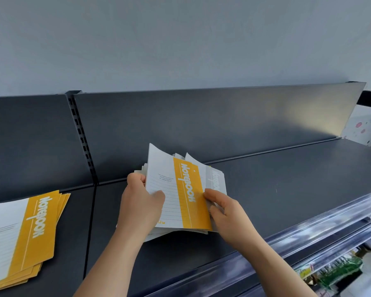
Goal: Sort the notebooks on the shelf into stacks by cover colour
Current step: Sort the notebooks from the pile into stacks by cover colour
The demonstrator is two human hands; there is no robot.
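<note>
At centre frame, the left hand (140, 205) and right hand (225, 211) clasped a yellow-banded notebook (186, 189), apparently atop a pile (217, 183), its yellow stack (32, 230) lying lower left, nearer the left hand.

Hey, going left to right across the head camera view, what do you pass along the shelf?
yellow notebook stack → slotted shelf upright → left hand → held yellow notebook → right hand → black box on the far wall

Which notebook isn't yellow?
The grey-banded notebook in the held pile, just right of the top yellow notebook. The separate stack at the left shows only yellow.
</note>
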